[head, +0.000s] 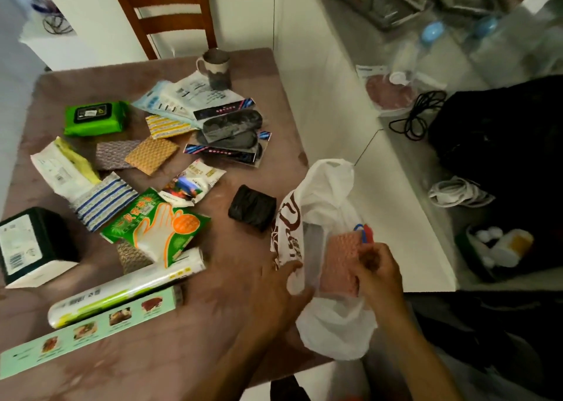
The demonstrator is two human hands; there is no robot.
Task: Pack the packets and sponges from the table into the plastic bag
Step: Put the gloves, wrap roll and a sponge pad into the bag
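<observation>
A thin, crinkled white plastic bag [327, 205] with brown print is held open at the right edge of the brown table [213, 324]. Its near rim is gripped by the left hand [275, 288], fingers curled over the film. A pink sponge [341, 266], rectangular with a dimpled, waffle-like face, is pinched at its right edge by the right hand [377, 274] and sits partly inside the bag's mouth, its lower part seen through the translucent plastic. Spread over the table are flat textured sponges, among them an orange sponge [151, 155] and a blue-striped sponge [103, 201], beside a glossy green glove packet [155, 224], a soft green wipes pack [94, 118], a white cylindrical roll [125, 291], a long pale-green box [88, 330] and a wrinkled black bundle [252, 207]. A speckled mug [216, 68] stands at the far edge.
</observation>
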